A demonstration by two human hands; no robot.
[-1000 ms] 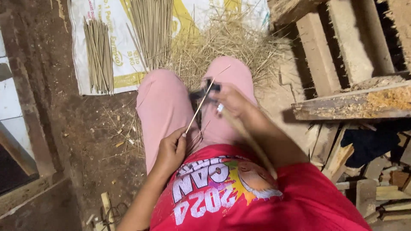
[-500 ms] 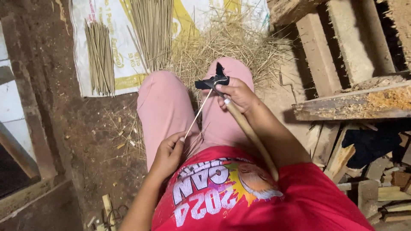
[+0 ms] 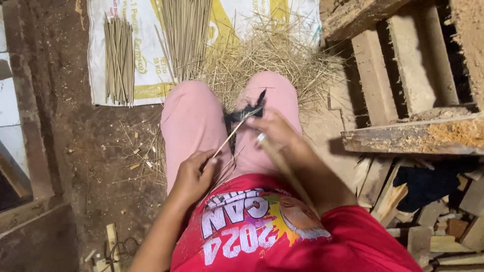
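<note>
Since half a second ago the right hand [image 3: 275, 132] has held nearly steady, its grip pressed around a dark-bladed knife [image 3: 247, 112] above the pink-trousered lap. The left hand [image 3: 194, 174] pinches the thin pale bamboo stick [image 3: 227, 141], whose far end touches the blade.

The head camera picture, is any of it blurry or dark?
In the head view, the right hand and its long-handled knife look smeared; the left hand holding the thin stick is sharper. The left edge is dim and shadowed, while the sack and straw pile are well lit.
</note>
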